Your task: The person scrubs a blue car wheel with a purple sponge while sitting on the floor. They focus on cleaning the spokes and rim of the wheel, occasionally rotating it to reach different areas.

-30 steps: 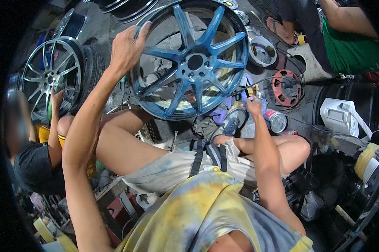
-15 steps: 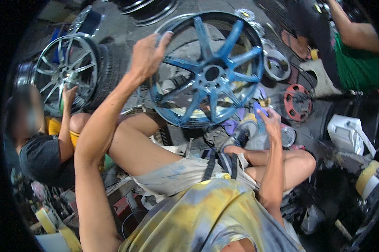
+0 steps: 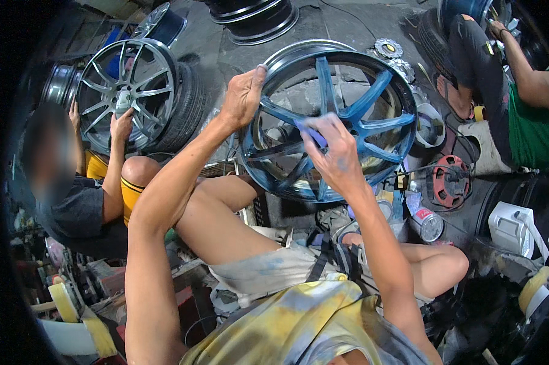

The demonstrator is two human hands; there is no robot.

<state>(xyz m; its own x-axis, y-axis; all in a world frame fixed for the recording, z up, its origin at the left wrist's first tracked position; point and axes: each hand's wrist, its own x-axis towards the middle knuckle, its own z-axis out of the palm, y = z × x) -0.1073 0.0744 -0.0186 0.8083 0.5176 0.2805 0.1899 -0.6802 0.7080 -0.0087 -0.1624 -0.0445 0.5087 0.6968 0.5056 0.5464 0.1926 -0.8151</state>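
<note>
A blue multi-spoke car wheel rim [image 3: 355, 112] stands tilted before me, its spokes streaked with paler and darker patches. My left hand [image 3: 244, 97] is closed round the rim's upper left edge, thumb up. Over the spokes, left of the middle, my right hand [image 3: 338, 155] pinches a purple folded sheet [image 3: 314, 135] that looks like sandpaper. The fingertips are slightly blurred, and this hand hides part of the hub. Whether the sheet touches a spoke I cannot tell.
At left a person holds a silver wheel [image 3: 128, 79] beside a tyre [image 3: 189, 103]. Another person sits at far right. Near my right knee are a metal can [image 3: 430, 225], a red reel [image 3: 451, 181] and a white jug [image 3: 510, 228]. Dark rims [image 3: 256, 21] stand at the back.
My right hand has moved up and left from beside my knee to the spokes, carrying the purple sheet. My left hand still grips the rim. The view has shifted, and the neighbour's hands moved.
</note>
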